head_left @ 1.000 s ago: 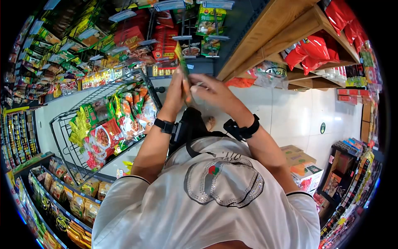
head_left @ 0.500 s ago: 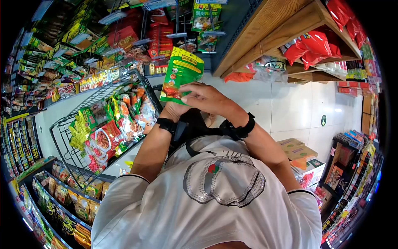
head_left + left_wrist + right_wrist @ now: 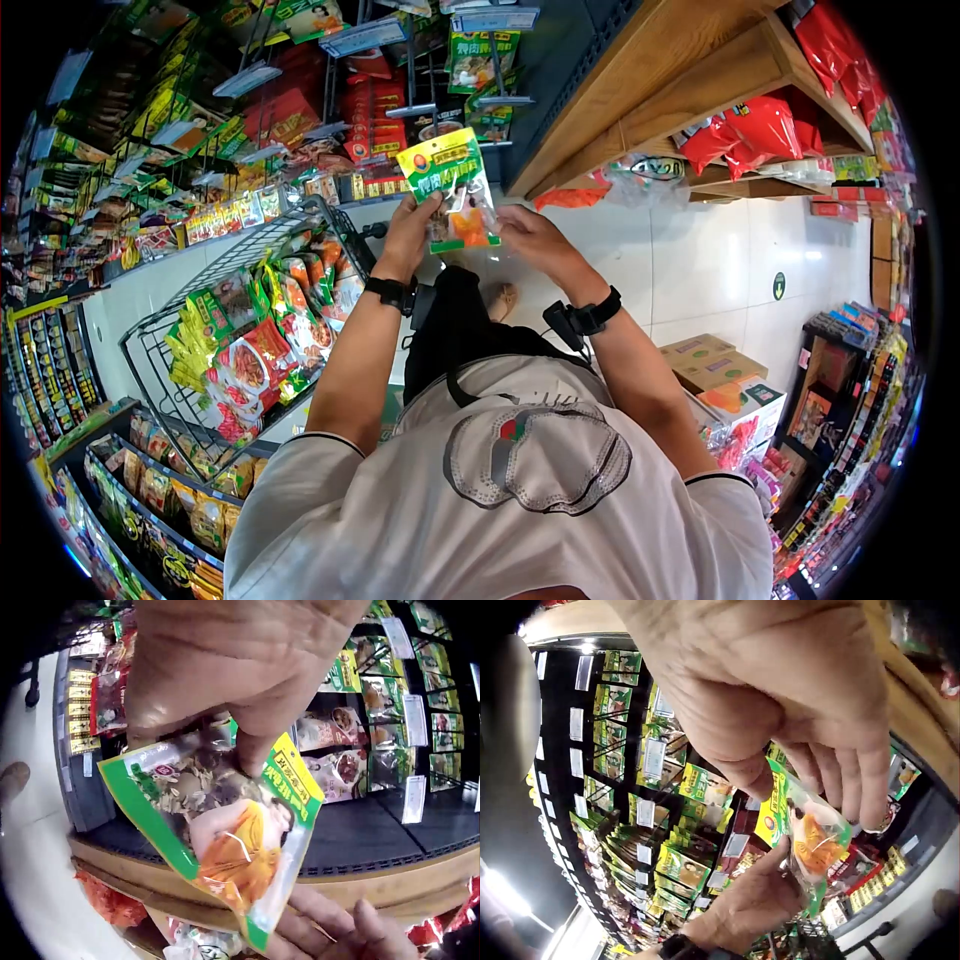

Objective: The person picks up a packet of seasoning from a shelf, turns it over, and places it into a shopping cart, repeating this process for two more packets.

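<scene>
As the left hand [image 3: 406,237] pinches its edge, the packet [image 3: 455,190] lies beside the uncurled right hand [image 3: 541,241].

Shop interior, head view. Dark hanging racks [image 3: 562,55] with pale price labels [image 3: 365,37] span 10 to 12 o'clock; a wooden shelving unit [image 3: 605,90] projects at 1 to 2 o'clock. The glossy, pale tiled floor [image 3: 695,270] bears a round green sign [image 3: 779,286] at 3 o'clock; cardboard boxes [image 3: 708,362] sit near 4, low display bins [image 3: 135,495] at 8. Right wrist view: bright strip light [image 3: 506,892], 8 o'clock.
</scene>
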A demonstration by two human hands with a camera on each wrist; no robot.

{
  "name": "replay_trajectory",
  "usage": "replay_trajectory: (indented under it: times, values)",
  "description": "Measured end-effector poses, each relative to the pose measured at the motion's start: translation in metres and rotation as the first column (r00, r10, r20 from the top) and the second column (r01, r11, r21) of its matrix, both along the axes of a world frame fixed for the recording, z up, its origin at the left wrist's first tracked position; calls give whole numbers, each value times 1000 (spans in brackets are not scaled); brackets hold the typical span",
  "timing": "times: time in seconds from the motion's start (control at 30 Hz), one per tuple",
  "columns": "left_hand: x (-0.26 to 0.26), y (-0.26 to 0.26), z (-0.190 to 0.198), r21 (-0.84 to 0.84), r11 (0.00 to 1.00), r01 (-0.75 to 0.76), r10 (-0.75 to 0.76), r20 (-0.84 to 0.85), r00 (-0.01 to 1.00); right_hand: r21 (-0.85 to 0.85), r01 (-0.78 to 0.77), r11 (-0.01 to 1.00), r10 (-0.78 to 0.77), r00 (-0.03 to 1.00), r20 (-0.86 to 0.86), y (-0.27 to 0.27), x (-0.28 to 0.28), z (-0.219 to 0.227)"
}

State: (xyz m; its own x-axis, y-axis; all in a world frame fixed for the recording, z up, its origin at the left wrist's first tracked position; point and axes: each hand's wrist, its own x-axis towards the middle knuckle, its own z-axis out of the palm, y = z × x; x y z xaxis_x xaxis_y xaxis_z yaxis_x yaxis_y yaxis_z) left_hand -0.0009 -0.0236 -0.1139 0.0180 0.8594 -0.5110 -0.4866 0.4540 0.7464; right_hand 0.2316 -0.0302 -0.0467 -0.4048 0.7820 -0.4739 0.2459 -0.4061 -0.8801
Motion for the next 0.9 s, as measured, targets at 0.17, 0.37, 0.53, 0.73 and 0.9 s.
replay_trajectory:
  times: [0.17,0.37,0.53,0.73,0.9]
  values:
    - [9,39,-21,4,997,82,-75,-352,933,66,80,995,-82,996,31,2,12,-24]
    - [37,87,-37,88,985,151,-112,-346,932,-11,121,993,-120,992,43,10,21,-31]
    - [48,112,-40,121,976,183,-114,-434,894,-52,148,988,-146,988,43,16,23,-21]
    - [59,129,-51,306,948,92,37,-392,919,-83,192,978,-190,981,34,14,24,-30]
    - [62,135,-50,334,936,109,59,-455,888,-109,200,974,-196,979,51,11,25,-33]
